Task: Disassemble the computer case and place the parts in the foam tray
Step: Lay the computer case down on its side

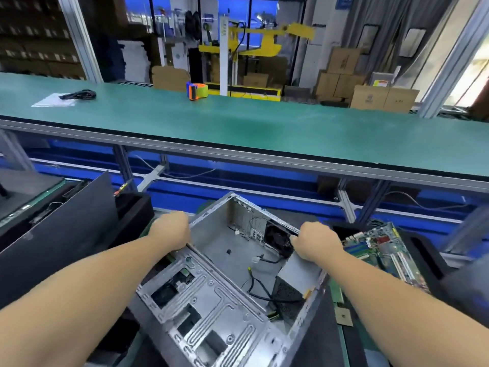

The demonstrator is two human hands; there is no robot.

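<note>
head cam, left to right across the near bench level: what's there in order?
Black panel → left hand → computer case → right hand → motherboard. Each hand grips a case edge.

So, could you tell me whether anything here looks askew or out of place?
The case sits askew, turned at an angle to the bench, with the left hand and right hand gripping its side walls. Loose cables lie inside. Nothing looks damaged.
</note>
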